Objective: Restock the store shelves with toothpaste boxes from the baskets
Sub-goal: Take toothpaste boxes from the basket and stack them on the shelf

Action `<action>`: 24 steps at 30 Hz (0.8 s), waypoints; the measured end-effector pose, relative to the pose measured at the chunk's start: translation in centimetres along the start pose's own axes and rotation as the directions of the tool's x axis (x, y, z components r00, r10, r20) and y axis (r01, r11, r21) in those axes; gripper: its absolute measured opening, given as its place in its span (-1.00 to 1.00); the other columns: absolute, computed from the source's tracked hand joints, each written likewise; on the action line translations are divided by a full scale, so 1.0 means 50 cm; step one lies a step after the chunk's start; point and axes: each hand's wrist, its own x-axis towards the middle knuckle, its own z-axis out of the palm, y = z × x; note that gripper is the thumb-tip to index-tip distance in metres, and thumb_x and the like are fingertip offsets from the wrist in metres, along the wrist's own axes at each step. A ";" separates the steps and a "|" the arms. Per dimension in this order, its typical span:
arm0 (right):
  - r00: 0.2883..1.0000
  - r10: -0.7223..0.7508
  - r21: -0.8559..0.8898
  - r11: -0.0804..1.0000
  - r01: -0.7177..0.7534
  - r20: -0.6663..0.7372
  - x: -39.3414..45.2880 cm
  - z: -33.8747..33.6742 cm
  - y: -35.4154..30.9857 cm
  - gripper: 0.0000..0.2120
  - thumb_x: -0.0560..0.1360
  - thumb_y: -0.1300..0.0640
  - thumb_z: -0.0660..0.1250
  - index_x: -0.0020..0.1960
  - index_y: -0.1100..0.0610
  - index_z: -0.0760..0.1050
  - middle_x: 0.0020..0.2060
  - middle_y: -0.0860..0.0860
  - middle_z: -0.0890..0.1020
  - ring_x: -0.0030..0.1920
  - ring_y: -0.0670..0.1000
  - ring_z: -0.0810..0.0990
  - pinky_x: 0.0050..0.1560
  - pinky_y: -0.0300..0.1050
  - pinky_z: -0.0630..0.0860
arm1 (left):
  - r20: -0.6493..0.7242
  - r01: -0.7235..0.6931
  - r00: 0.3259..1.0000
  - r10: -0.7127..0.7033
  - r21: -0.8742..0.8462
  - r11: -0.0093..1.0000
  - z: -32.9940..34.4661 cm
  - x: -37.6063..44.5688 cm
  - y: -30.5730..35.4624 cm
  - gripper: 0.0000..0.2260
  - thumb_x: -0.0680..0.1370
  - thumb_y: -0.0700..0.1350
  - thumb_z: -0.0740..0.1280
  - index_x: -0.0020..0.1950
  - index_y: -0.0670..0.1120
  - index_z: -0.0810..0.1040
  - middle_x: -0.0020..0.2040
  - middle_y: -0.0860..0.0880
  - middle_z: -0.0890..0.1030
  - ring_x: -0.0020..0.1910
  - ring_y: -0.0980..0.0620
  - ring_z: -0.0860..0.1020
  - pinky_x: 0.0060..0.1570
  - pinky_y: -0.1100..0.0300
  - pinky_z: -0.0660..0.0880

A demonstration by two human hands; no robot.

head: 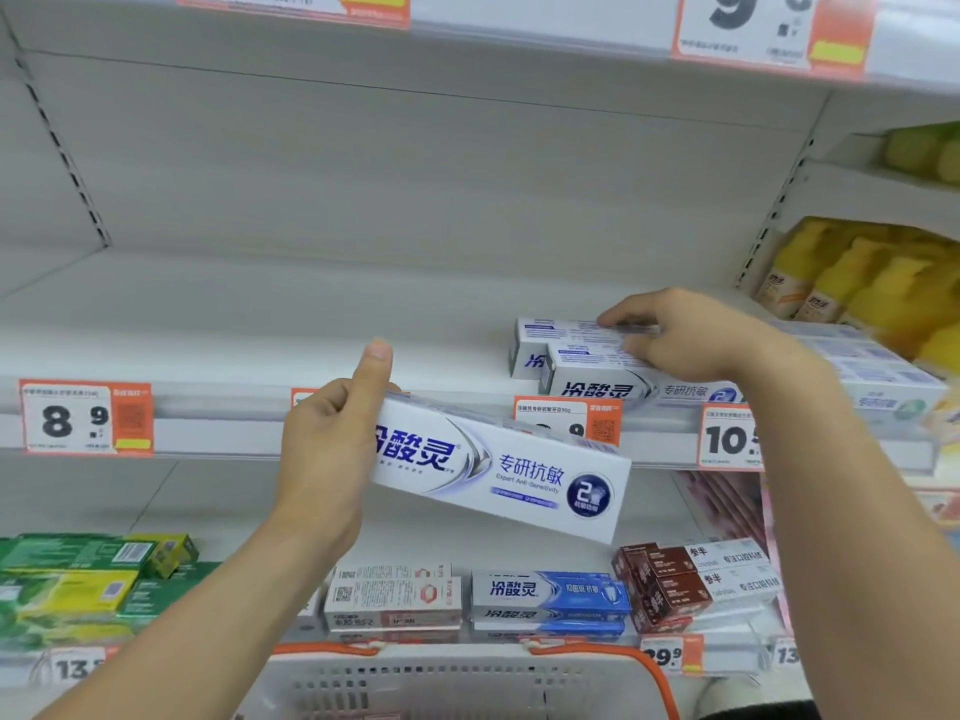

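My left hand [332,433] grips the left end of a white toothpaste box [514,478] with blue lettering, held tilted in front of the middle shelf edge. My right hand [670,337] rests on top of the same kind of white boxes [587,374] lying on the middle shelf [260,324], fingers curled over the top of the rear box. A white basket with orange handles [457,678] sits low at the bottom of the view; its contents are hidden.
Orange price tags [85,418] line the shelf edge. More white boxes [883,376] and yellow bottles [872,278] stand at right. The lower shelf holds green [72,579], pink-white [395,597], blue [550,597] and brown [670,584] boxes.
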 end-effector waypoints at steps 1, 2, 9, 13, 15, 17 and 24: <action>0.999 -0.009 -0.005 1.000 0.009 -0.033 -0.001 0.002 -0.002 -0.65 0.61 0.16 0.28 0.39 0.03 0.48 0.34 -0.02 0.55 0.33 0.01 0.50 0.27 -0.21 0.36 | 0.000 -0.009 1.000 0.009 -0.002 1.000 0.003 -0.001 0.002 -0.57 0.38 0.29 0.36 -0.33 -0.09 0.58 -0.36 -0.08 0.66 -0.39 0.00 0.61 -0.16 0.08 0.54; 0.995 -0.035 0.015 0.999 0.037 -0.092 -0.005 0.002 -0.007 -0.66 0.61 0.11 0.28 0.38 0.04 0.48 0.33 -0.01 0.56 0.32 0.02 0.51 0.29 -0.17 0.37 | -0.002 -0.020 1.000 0.020 -0.005 1.000 0.007 -0.003 0.003 -0.58 0.40 0.28 0.36 -0.33 -0.08 0.57 -0.38 -0.08 0.64 -0.38 -0.01 0.61 -0.17 0.09 0.53; 0.951 -0.308 0.651 0.729 0.212 0.036 -0.092 -0.057 -0.068 -0.52 0.39 -0.12 0.46 0.27 0.00 0.55 0.09 -0.03 0.70 0.11 -0.03 0.67 0.19 -0.04 0.58 | -0.094 -0.122 0.989 0.116 -0.059 0.991 0.044 -0.001 0.020 -0.37 0.44 0.37 0.35 -0.13 -0.26 0.54 -0.26 -0.17 0.56 -0.27 -0.09 0.55 -0.20 0.00 0.47; 0.944 -0.325 0.624 0.749 0.223 0.053 -0.093 -0.063 -0.033 -0.49 0.35 0.15 0.57 0.27 0.06 0.56 0.08 0.04 0.71 0.11 0.09 0.68 0.24 0.04 0.57 | -0.116 -0.293 0.952 0.284 -0.061 0.954 0.093 0.018 0.058 -0.32 0.41 0.42 0.31 -0.05 -0.25 0.51 -0.23 -0.11 0.49 -0.26 0.00 0.48 -0.19 0.08 0.45; 0.952 -0.256 0.644 0.703 0.302 -0.167 -0.081 -0.063 -0.021 -0.53 0.35 0.28 0.56 0.24 0.13 0.58 0.07 0.03 0.71 0.10 0.03 0.69 0.20 -0.02 0.59 | -0.029 -0.382 0.923 0.384 0.060 0.922 0.118 0.032 0.081 -0.52 0.55 0.32 0.24 -0.01 -0.13 0.48 -0.21 0.03 0.51 -0.29 0.16 0.47 -0.20 0.28 0.43; 0.910 -0.170 0.569 0.732 0.374 -0.379 -0.064 -0.060 -0.011 -0.54 0.38 0.28 0.56 0.25 0.09 0.58 0.08 -0.05 0.69 0.08 -0.08 0.67 0.19 -0.15 0.58 | 0.133 -0.409 0.912 0.389 0.222 0.885 0.138 0.053 0.090 -0.58 0.53 0.26 0.26 0.22 -0.01 0.43 0.00 0.18 0.55 -0.12 0.38 0.51 -0.04 0.37 0.41; 0.867 -0.010 0.345 0.915 0.209 -0.498 0.028 -0.015 0.050 -0.58 0.49 0.19 0.47 0.30 -0.02 0.47 0.12 -0.11 0.57 -0.11 -0.10 0.50 -0.05 -0.25 0.39 | 0.428 -0.393 0.881 0.203 0.421 0.818 0.190 0.082 0.013 -0.20 0.52 0.04 0.43 0.58 0.01 0.00 0.19 0.41 0.38 0.11 0.64 0.37 0.11 0.60 0.31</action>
